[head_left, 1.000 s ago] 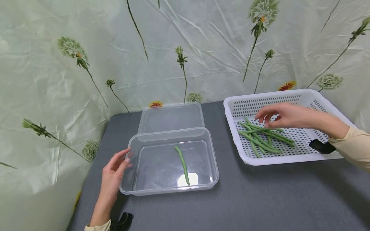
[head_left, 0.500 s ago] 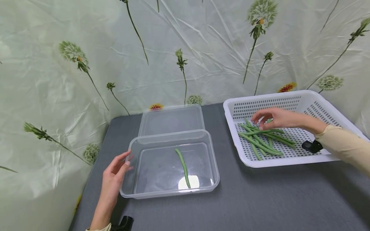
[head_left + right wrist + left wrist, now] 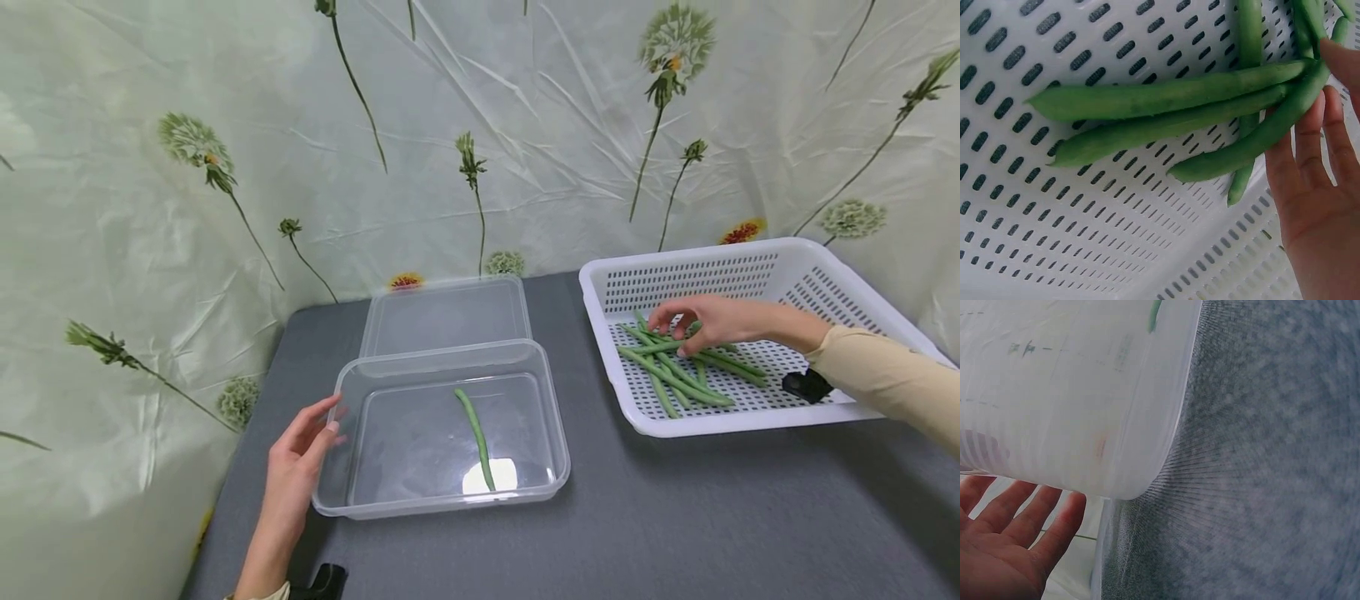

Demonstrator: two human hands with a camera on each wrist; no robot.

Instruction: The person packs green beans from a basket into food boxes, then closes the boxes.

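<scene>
In the head view my left hand (image 3: 294, 467) is at the left wall of a clear plastic box (image 3: 442, 500), its fingertips just behind the rim. The left wrist view shows those fingers spread and nearly straight against the box's side. One green bean (image 3: 477, 437) lies inside the box. On the right, my right hand (image 3: 712, 323) reaches down into a white perforated basket (image 3: 697, 427) with several green beans (image 3: 682, 385). In the right wrist view its thumb and fingertips meet on either side of one curved green bean (image 3: 1254, 147), pinching it near one end.
A clear flat lid (image 3: 450, 312) lies behind the box. Both containers stand on a dark grey cloth-covered table (image 3: 600, 525). A floral-patterned sheet (image 3: 420, 192) hangs behind and to the left of the table.
My right hand has lowered into the pile, and its thumb and fingers have come onto a green bean. The left hand keeps its place at the box. The head view has shifted slightly.
</scene>
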